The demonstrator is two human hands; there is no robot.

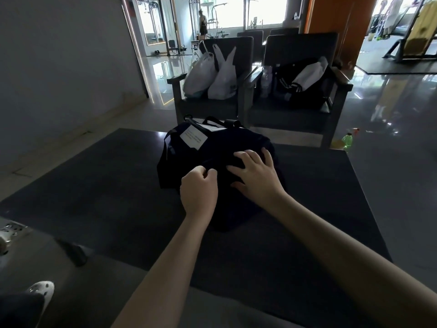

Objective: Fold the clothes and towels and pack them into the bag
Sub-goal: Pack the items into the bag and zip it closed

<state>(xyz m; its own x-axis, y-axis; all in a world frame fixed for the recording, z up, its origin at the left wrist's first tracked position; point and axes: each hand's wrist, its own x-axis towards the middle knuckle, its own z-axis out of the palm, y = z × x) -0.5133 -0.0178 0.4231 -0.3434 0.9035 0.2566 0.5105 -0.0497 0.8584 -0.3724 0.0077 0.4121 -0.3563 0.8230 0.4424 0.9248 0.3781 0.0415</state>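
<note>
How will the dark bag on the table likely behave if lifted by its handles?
Probably floppy: the bag looks like soft fabric, sagging under the right hand. Unlikely to roll, as it sits slumped and broad on the table. Weight cannot be judged.

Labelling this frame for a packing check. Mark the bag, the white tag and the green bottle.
bag (238, 144): head view, on its dark top panel.
white tag (194, 138): head view, on the label's middle.
green bottle (346, 141): head view, on its body.
</note>
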